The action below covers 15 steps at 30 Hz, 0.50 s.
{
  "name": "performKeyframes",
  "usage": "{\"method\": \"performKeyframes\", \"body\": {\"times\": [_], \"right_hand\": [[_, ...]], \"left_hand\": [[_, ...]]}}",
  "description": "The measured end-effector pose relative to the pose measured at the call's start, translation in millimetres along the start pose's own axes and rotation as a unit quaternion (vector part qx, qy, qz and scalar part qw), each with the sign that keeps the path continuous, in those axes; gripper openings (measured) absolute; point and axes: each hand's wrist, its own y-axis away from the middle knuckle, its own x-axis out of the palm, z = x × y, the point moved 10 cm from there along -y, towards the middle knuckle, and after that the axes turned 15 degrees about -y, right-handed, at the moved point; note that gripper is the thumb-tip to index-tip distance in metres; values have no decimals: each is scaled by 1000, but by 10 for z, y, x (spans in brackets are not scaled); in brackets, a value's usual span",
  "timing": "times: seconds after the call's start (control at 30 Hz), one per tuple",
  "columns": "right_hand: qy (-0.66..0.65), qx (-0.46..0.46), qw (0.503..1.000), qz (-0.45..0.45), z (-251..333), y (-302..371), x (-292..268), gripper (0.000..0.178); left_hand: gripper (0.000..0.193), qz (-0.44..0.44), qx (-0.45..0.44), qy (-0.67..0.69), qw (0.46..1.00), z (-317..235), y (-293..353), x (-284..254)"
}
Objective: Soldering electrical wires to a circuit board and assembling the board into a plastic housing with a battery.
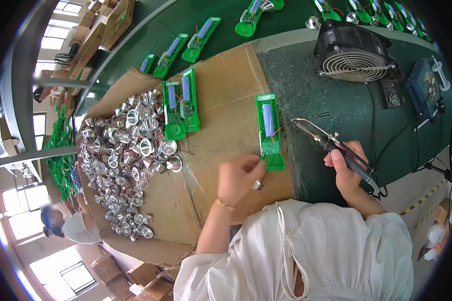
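Note:
My right hand [347, 168] is wrapped round a soldering iron [355, 164] with a thin metal tube fixed along it; its tip points left, apart from the work. In front of me a green plastic housing [272, 159] lies on the cardboard, holding a blue cylindrical cell [267, 119], a small circuit board and thin red and dark wires. At the housing's near left edge is my left hand [236, 179], slightly blurred, its fingers curled together in a pinch. What they grip is too small to tell. Just below those fingertips sits a small silvery reflector [257, 184].
Many silvery reflectors [135, 145] are heaped on the cardboard [226, 100] at left, beside two green housings [188, 108]. More housings [202, 40] line the far side. A black fan [355, 52] and a blue soldering station [426, 85] stand at right, with cables across the green mat.

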Motion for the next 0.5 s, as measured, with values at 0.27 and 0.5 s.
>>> {"method": "performKeyframes", "body": {"times": [0.27, 0.5], "right_hand": [[65, 17, 997, 30, -151, -163, -6, 19], [58, 58, 996, 33, -250, -210, -45, 20]], "left_hand": [[12, -150, 80, -191, 967, -481, -924, -696], [19, -202, 147, -393, 885, -1391, -2617, -1320]]}}
